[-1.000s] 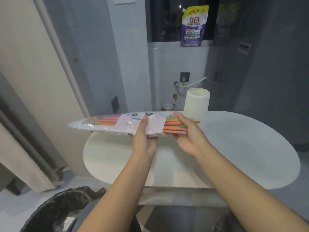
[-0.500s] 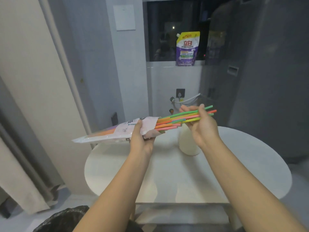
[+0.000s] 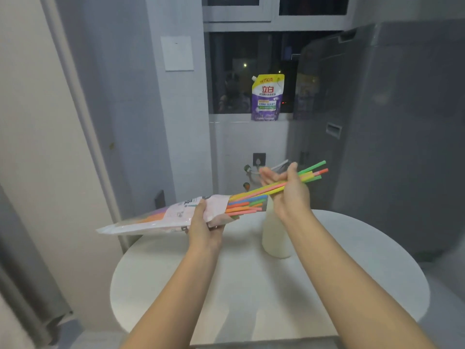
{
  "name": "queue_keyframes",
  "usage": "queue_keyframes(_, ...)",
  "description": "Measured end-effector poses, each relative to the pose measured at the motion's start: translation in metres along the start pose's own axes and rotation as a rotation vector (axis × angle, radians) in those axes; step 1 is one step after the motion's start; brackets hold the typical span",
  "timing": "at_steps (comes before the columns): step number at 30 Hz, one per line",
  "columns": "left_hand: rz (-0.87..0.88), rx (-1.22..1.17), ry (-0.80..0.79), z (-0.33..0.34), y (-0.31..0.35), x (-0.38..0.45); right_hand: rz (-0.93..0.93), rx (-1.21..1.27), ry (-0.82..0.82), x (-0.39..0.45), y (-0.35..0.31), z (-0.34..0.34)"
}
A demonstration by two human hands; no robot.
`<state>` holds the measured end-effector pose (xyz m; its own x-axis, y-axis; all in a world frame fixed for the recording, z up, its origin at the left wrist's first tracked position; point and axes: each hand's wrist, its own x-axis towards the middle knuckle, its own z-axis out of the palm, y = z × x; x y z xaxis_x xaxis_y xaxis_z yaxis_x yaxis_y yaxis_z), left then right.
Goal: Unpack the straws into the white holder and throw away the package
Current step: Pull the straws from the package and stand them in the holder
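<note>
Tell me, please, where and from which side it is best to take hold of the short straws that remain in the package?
Probably grip the short straws at their exposed ends, coming from the right, in line with their length. Only those ends stick out of the package mouth, which opens to the right; the left hand steadies the package, so they should slide straight out.

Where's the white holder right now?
The white holder stands on the round table, centre-right in the head view, beneath the right hand.
</note>
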<state>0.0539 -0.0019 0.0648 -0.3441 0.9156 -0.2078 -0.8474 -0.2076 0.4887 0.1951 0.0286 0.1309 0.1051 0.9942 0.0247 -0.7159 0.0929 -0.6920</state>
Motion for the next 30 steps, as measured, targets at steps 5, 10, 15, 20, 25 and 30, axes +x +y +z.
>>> queue_keyframes(5,-0.045,-0.036,-0.046,-0.003,-0.008,0.019,-0.193,-0.136,0.086,0.031,-0.032,0.020)
queue_keyframes(10,0.046,0.089,0.054,-0.012,-0.013,0.040,-0.319,-0.284,0.156,0.057,-0.061,0.044)
queue_keyframes(15,0.050,0.165,0.033,-0.022,-0.012,0.042,-0.462,-0.484,0.211,0.066,-0.082,0.053)
queue_keyframes(20,0.054,0.179,-0.005,-0.017,-0.015,0.036,-0.580,-0.499,0.197,0.059,-0.093,0.059)
queue_keyframes(25,0.044,0.163,0.014,-0.014,-0.020,0.030,-0.689,-0.495,0.180,0.056,-0.109,0.063)
queue_keyframes(30,0.018,0.143,0.019,-0.013,-0.023,0.030,-0.708,-0.625,0.192,0.059,-0.096,0.052)
